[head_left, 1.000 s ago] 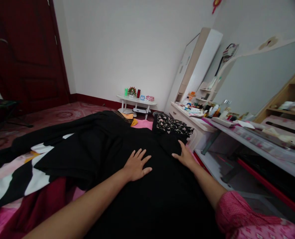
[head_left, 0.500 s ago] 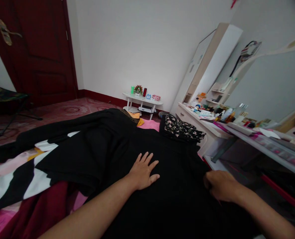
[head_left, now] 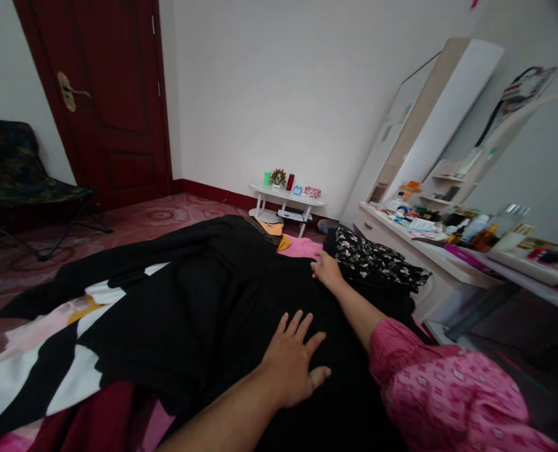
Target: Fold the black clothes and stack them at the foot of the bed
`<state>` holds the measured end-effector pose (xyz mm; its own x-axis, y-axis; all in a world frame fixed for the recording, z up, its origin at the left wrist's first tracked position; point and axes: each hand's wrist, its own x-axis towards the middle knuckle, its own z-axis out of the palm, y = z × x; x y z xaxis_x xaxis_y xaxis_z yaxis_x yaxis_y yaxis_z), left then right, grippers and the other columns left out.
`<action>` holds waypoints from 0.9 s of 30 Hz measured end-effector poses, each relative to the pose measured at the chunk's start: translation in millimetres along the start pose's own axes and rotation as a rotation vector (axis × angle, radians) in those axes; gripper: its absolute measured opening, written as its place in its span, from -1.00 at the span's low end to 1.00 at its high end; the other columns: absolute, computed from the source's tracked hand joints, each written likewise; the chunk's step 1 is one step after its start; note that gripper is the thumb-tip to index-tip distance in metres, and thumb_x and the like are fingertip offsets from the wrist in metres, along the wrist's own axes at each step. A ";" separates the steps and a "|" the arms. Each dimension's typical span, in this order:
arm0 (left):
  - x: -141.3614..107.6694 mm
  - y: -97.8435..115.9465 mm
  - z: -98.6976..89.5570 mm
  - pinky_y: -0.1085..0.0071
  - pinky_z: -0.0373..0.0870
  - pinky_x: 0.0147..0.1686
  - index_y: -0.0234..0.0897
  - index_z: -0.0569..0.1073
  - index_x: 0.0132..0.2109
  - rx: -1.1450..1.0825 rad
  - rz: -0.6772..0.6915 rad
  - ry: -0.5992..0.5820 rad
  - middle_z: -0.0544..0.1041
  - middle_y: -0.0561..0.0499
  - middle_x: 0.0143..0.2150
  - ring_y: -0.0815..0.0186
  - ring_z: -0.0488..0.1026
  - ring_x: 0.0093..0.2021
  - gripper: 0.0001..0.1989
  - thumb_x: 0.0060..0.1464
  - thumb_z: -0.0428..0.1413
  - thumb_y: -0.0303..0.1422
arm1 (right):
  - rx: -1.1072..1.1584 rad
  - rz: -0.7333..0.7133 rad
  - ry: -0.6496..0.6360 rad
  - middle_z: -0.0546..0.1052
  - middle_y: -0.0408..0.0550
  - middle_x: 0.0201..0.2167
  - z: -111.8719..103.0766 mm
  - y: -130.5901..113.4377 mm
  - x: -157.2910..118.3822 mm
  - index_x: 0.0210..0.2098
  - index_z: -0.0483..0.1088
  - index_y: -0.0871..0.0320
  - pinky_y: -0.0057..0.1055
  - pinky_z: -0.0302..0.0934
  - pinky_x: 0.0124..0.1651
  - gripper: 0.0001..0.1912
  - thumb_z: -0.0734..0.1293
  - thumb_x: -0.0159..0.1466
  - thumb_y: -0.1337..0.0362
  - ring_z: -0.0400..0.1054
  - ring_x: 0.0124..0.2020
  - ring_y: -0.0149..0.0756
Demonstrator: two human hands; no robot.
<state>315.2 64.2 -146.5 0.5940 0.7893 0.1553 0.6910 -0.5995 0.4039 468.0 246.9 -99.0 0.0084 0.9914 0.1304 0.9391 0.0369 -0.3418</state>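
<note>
A large black garment (head_left: 241,295) is spread out in front of me, one long sleeve stretching to the left. My left hand (head_left: 297,361) lies flat on it with fingers spread, pressing on the cloth. Farther off, my right hand (head_left: 328,271) is at the garment's far edge, fingers curled in and closed on the black cloth there; the fingertips are partly hidden. Just right of that hand lies a folded black floral cloth (head_left: 370,254). A pink cloth (head_left: 302,247) shows beyond the edge.
Left of me are black-and-white cloth (head_left: 74,380) and dark red cloth (head_left: 85,420). A cluttered white dressing table (head_left: 401,235) stands at right. Beyond are a low white table (head_left: 288,196), a red door (head_left: 113,113) and a camouflage folding chair (head_left: 29,176).
My right hand has moved from the garment's right side forward and left to its far edge. My left hand stays flat on the cloth. The view has shifted slightly left.
</note>
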 end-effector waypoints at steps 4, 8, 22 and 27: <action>0.8 0.0 -4.3 -0.08 -0.33 0.29 -0.11 0.11 0.32 -0.035 -0.006 -0.031 -0.13 -0.11 0.41 0.01 -0.30 0.38 -0.32 0.17 -0.22 0.11 | 0.045 0.110 -0.082 0.55 -0.06 -0.50 24.8 -13.3 34.8 0.01 0.31 0.19 -0.38 0.29 -0.29 -0.58 0.35 0.18 0.20 0.46 -0.41 -0.28; 2.0 -1.8 -3.4 -0.09 -0.33 0.28 -0.13 0.08 0.32 -0.044 -0.004 -0.034 -0.15 -0.11 0.41 0.01 -0.31 0.38 -0.34 0.18 -0.20 0.07 | 0.063 0.205 -0.172 0.49 -0.01 -0.64 41.6 -17.6 52.3 -0.25 0.44 0.25 -0.23 0.32 -0.34 -0.72 0.43 0.08 0.22 0.45 -0.47 -0.13; 2.3 -2.3 5.0 -0.08 -0.29 0.28 -0.11 0.16 0.29 -0.011 -0.009 0.051 -0.02 -0.12 0.39 0.01 -0.19 0.38 -0.35 0.17 -0.19 0.09 | 0.324 -0.278 -0.213 0.10 0.13 0.31 45.7 2.3 -62.0 0.36 -0.24 0.13 -0.18 -0.02 0.26 -0.16 0.26 0.24 0.09 0.00 0.31 -0.19; 3.3 -4.4 13.6 -0.07 -0.30 0.28 -0.08 0.14 0.30 0.024 -0.004 0.071 -0.04 -0.09 0.39 0.02 -0.20 0.38 -0.35 0.17 -0.20 0.10 | -0.106 -0.084 -0.179 -0.12 -0.05 0.38 19.8 77.2 -109.2 0.34 -0.11 -0.07 0.26 -0.35 0.25 -0.31 0.04 0.29 -0.15 -0.33 0.38 -0.02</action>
<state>319.8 67.6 -160.0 0.5615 0.7984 0.2177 0.7032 -0.5990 0.3830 532.8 144.0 -158.0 -0.1232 0.9922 -0.0162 0.9648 0.1160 -0.2360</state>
